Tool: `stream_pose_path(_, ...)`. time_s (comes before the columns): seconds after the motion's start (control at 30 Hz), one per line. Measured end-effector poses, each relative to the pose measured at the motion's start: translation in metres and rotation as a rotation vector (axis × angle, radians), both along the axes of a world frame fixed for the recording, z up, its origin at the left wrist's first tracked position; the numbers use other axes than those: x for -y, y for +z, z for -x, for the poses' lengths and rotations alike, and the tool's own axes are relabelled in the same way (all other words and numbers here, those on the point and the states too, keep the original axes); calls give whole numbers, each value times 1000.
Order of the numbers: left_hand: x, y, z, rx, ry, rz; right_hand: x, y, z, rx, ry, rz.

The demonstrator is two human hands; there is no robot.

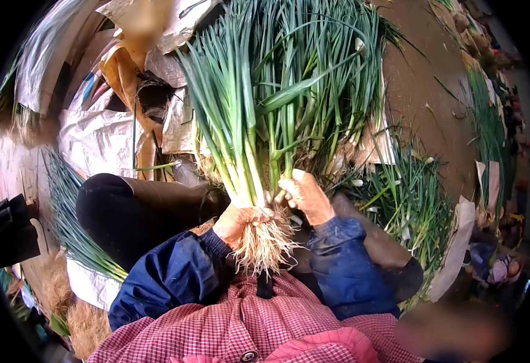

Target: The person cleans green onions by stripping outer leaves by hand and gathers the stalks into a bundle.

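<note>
Scallions (240, 139) look light and easily creased, best held low, where the left fingers (240, 221) grip the white stems.

Dark blue jacket sleeves (180, 275) with gathered cuffs. Red-and-white checked garment (216, 330), with pink ruffled trim (331, 345) and round dark button (248, 356).
</note>
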State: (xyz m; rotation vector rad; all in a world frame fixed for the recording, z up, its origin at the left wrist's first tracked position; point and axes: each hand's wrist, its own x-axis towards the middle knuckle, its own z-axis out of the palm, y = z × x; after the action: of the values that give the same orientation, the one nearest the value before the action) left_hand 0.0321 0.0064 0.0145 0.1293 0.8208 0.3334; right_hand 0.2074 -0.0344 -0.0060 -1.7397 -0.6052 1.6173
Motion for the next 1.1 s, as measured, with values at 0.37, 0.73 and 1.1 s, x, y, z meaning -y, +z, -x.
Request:
stream_pose_path(0.37,14,-16,-10,-135,63,-134,10,16,6,1195,373,-703)
stream_pose_path(0.73,10,-32,-2,-60,71,-233,49,79,-4,820,-746,-578)
stream_pose_path(1.1,0,10,26,47,-58,-349,-25,-4,-1,-375,-616,-449)
